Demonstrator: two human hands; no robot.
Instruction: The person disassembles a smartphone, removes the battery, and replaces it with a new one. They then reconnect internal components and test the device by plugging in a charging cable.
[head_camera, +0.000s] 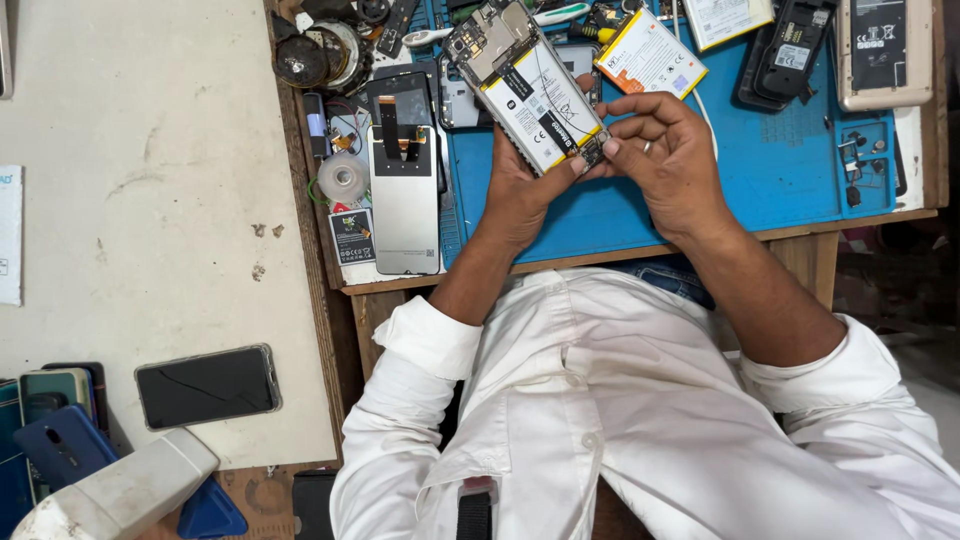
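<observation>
An opened phone (527, 85), its back cover off so that a white battery and a circuit board are exposed, is held tilted above the near edge of the blue work mat (770, 170), towards the mat's left half. It is gripped from beneath and along its left side by the left hand (520, 190), the fingers curled round the frame. Its lower end is pinched by the right hand (672, 160), thumb and fingertips pressed together on the bottom corner; a ring is seen on one finger. The mat is laid across the desk (790, 240), whose near edge is met by the white shirt sleeves. A loose battery with an orange stripe (650, 52) lies on the mat just behind the right hand, near the far edge. A black handset (795, 45) and a beige phone back (885, 50) are placed towards the far right corner, with small screws and parts (860, 150) kept in the mat's right-hand compartments. A grey display panel with ribbon cables (404, 190) is set at the desk's left edge, a roll of tape (342, 177) just beside it. On a separate pale surface to the left, well apart, a phone with a cracked screen (207, 385) is seen.
</observation>
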